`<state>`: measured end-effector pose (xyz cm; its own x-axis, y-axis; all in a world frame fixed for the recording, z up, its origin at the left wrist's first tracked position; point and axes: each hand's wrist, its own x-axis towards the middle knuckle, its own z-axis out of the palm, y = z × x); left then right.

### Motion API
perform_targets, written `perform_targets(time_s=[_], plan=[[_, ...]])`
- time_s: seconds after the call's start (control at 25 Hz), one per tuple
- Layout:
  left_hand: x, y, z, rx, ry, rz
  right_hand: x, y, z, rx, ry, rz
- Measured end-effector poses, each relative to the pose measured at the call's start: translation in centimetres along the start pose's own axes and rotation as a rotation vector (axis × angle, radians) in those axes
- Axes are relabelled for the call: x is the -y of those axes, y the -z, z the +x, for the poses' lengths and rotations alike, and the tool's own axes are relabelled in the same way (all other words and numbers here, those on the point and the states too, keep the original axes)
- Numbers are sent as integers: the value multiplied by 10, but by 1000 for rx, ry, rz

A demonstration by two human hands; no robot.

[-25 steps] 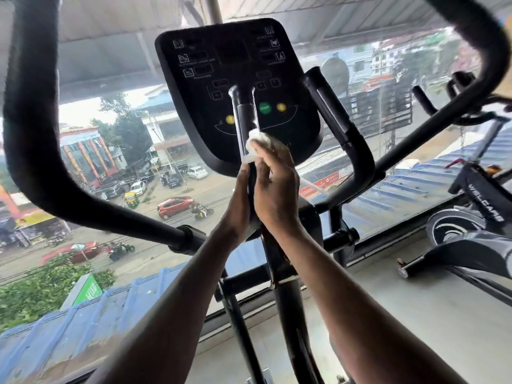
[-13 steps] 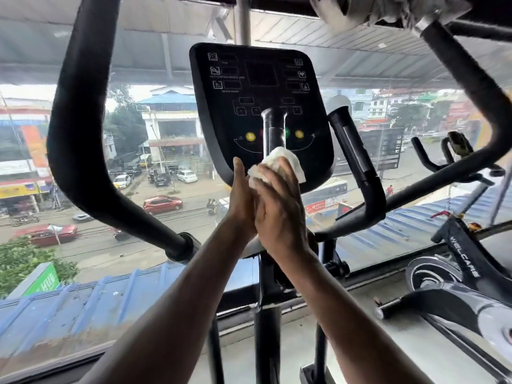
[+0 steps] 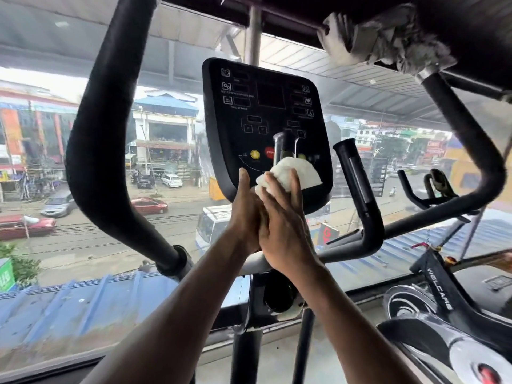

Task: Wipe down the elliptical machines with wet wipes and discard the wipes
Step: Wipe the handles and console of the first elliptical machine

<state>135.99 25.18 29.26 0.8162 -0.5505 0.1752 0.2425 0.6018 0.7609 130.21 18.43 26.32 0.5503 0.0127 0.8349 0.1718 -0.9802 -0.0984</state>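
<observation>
1. Wipe (image 3: 291, 176), white and crumpled, is seen bunched around the short inner grip post (image 3: 286, 145) that stands in front of the lower part of the elliptical's console (image 3: 249, 120).
2. The wipe is held by the right hand (image 3: 282, 217), whose fingers are curled over it from the near side, pressing it against the post.
3. The left hand (image 3: 245, 212) is set directly beside the right, touching it; its thumb is raised straight against the console's lower edge. Its fingers are hidden behind the right hand, so whether the post or the wipe is gripped by them cannot be told.
4. The console is a dark panel with white icons, a yellow round button and a red one just left of the post.
5. A second short grip (image 3: 357, 184) is seen to the right of the console, upright and slightly tilted, apart from both hands.
6. The large curved left handlebar (image 3: 94, 139) and the right handlebar (image 3: 471, 151) are seen framing the console, both untouched.
7. A window (image 3: 83, 273) is faced beyond the machine; a street with cars (image 3: 149, 205) and buildings (image 3: 166, 128) is visible through it.
8. An exercise bike (image 3: 440, 295) marked WELCARE is placed at the lower right, well apart from the hands.
</observation>
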Motion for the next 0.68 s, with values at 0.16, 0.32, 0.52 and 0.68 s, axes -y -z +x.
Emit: perform_targets(time_s=[0.16, 0.32, 0.52, 0.68], plan=[[-3, -6, 2, -180, -126, 66, -4, 9, 52, 51, -87, -19], [-11, -9, 2, -284, -162, 47, -4, 3, 40, 48, -45, -86], [-9, -11, 8, -207, -155, -21, 1, 7, 59, 4, -139, -79], [1, -16, 17, -148, -161, -5, 0, 11, 71, 16, -146, -48]])
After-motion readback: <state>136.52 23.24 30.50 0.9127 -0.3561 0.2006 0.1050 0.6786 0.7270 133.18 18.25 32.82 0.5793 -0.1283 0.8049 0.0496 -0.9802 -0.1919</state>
